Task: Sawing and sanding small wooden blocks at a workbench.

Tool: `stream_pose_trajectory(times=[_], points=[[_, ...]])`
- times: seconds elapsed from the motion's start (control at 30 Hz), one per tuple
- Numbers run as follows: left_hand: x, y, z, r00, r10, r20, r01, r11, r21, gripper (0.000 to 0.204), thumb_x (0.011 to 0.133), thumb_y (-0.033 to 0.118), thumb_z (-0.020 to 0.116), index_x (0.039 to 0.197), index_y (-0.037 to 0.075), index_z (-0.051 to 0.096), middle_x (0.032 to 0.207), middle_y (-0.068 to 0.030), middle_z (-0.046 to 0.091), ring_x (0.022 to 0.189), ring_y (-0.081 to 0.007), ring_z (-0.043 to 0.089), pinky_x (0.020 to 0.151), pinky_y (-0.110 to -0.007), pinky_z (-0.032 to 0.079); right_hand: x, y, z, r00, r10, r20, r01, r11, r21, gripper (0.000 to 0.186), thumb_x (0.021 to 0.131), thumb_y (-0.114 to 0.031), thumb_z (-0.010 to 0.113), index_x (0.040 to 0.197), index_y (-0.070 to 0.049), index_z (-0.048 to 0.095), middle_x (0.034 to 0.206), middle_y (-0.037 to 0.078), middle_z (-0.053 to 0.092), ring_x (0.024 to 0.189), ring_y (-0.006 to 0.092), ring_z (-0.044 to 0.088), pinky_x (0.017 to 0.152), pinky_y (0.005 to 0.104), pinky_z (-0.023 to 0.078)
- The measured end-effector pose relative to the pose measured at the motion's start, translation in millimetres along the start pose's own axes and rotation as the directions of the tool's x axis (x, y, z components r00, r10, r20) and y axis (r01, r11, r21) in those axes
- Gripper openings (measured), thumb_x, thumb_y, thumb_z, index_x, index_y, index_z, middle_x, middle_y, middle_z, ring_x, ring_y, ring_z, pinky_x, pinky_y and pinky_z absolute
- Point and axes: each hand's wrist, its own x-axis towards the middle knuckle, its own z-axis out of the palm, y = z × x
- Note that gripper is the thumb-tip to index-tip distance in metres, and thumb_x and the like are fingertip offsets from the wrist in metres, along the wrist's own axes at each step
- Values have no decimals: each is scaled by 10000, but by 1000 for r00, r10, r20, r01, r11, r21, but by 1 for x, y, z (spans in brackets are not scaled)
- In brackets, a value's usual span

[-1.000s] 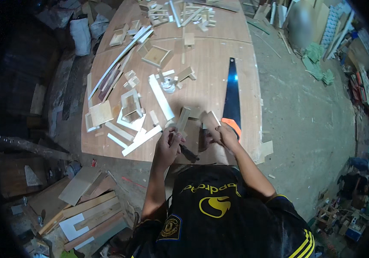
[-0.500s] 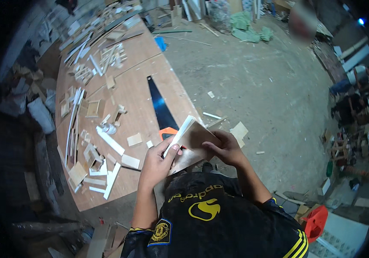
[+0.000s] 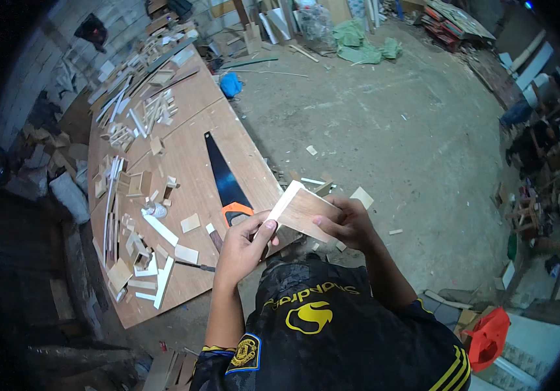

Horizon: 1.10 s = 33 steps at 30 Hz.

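Note:
Between my hands, above the near right corner of the table, is a thin brown wooden board (image 3: 309,212) with a pale strip (image 3: 286,200) along its left edge. My left hand (image 3: 241,251) pinches the strip's lower end, thumb on top. My right hand (image 3: 353,225) grips the board's right side, its thumb lying across the face and the other fingers mostly hidden. A handsaw (image 3: 225,179) with a dark blade and orange handle lies on the table just beyond my left hand. Beside that hand are a dark-handled tool (image 3: 215,238) and a small wooden square (image 3: 190,223).
The wooden table (image 3: 192,150) carries several white strips (image 3: 161,229), small box-like wooden pieces (image 3: 139,184) and a white bottle (image 3: 156,210). Offcuts (image 3: 361,197) lie on the concrete floor (image 3: 358,124). A red object (image 3: 488,339) is at the lower right.
The board has tilted, so its brown face now catches more light and its strip shows broader. Both hands keep their hold. The whole view has shifted slightly.

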Motion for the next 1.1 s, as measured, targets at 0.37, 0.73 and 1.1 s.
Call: stream_pose_trajectory(times=[0.37, 0.73, 1.1], points=[[-19, 2, 5, 990, 9, -139, -9, 1000, -1, 327, 996, 247, 529, 1202, 18, 639, 727, 16, 586, 559, -23, 474, 485, -196, 357, 18, 0, 0, 987, 6, 158, -3, 1000, -19, 304, 816, -248, 712, 978, 0, 642, 771, 73, 650, 698, 127, 603, 625, 281, 486], [-22, -8, 4, 980, 35, -197, -34, 999, 10, 359, 1005, 262, 506, 1244, 23, 624, 731, 26, 578, 512, -12, 418, 458, -193, 320, 26, -7, 3, 978, 27, 205, -24, 1000, -18, 343, 808, -289, 716, 953, 15, 650, 782, 85, 652, 702, 146, 609, 626, 292, 487], [-18, -5, 5, 984, 40, -174, -37, 999, 19, 334, 988, 211, 542, 1253, 23, 615, 709, 16, 598, 638, -35, 524, 573, -217, 430, 26, 6, 1, 979, -55, 194, 54, 998, 13, 336, 828, -282, 713, 987, 8, 650, 800, 96, 667, 714, 152, 631, 639, 286, 505]])
